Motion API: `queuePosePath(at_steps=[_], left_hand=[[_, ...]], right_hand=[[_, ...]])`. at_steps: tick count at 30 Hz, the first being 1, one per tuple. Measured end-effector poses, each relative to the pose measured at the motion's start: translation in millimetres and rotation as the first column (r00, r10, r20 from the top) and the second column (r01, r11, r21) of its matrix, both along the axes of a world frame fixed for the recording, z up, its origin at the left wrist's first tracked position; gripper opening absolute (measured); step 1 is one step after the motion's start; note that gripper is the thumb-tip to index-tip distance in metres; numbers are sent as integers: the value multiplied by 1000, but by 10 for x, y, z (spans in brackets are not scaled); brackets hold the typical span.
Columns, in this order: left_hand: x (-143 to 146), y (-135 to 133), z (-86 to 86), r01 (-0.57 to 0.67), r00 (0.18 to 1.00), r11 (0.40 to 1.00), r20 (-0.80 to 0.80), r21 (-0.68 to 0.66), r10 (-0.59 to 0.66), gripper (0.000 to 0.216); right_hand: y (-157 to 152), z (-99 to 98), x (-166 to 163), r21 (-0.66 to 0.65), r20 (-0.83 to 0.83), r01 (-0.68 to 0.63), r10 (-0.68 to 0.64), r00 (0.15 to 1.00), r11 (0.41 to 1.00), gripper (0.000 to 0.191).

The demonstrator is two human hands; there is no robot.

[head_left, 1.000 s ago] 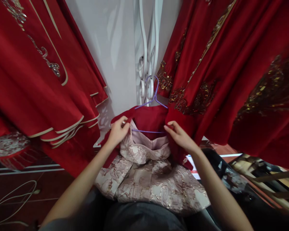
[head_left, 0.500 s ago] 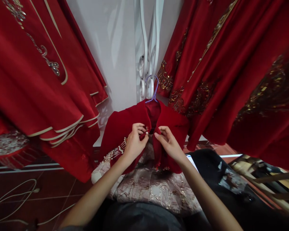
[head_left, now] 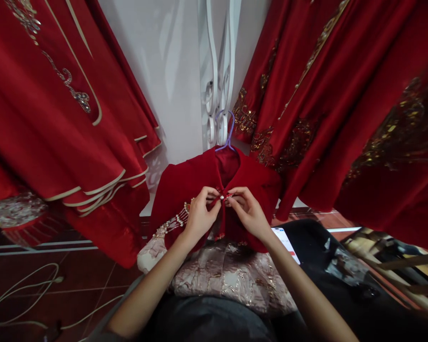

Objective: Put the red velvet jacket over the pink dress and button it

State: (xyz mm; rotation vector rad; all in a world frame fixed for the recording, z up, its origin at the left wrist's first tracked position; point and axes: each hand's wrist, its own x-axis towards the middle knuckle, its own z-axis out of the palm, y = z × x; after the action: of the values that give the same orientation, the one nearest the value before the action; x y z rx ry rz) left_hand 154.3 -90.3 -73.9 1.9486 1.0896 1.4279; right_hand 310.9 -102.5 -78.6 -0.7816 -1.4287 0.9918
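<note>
A dark red velvet cape (head_left: 185,185) hangs on a purple hanger (head_left: 225,137) over a pink brocade dress (head_left: 228,278) lying on my lap. My left hand (head_left: 199,213) and my right hand (head_left: 248,211) meet at the cape's front opening. Both pinch its edges together around a small pearl button (head_left: 221,197). A string of pearl trim (head_left: 174,223) dangles from the cape's left side, below my left hand.
Long red embroidered gowns hang on the left (head_left: 57,118) and right (head_left: 342,109). A white wall with a curled white metal rack (head_left: 219,71) stands behind. A phone (head_left: 285,240) lies on dark cloth at my right. White cables (head_left: 24,299) trail over the red floor.
The cape's two sides, open a second ago with the pink bodice showing, have been drawn shut over it. My hands have come together at the pearl button.
</note>
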Motion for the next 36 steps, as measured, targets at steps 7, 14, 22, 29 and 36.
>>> queuePosePath(at_steps=[7, 14, 22, 29, 36], left_hand=[[-54, 15, 116, 44, 959, 989, -285, 138, -3, 17], [-70, -11, 272, 57, 883, 972, -466, 226, 56, 12], [-21, 30, 307, 18, 833, 959, -535, 284, 143, 4], [-9, 36, 322, 25, 823, 962, -551, 273, 135, 4], [-40, 28, 371, 126, 685, 909, -697, 398, 211, 7]], right_hand=[[-6, -12, -24, 65, 29, 110, -112, 993, 992, 17], [-13, -10, -44, 91, 21, 236, -239, 971, 967, 16], [-36, 0, -25, 129, 8, 373, -378, 926, 919, 17], [-38, -2, -12, 20, -41, 323, -322, 946, 946, 30], [-33, -21, 0, -23, -100, 258, -259, 961, 966, 31]])
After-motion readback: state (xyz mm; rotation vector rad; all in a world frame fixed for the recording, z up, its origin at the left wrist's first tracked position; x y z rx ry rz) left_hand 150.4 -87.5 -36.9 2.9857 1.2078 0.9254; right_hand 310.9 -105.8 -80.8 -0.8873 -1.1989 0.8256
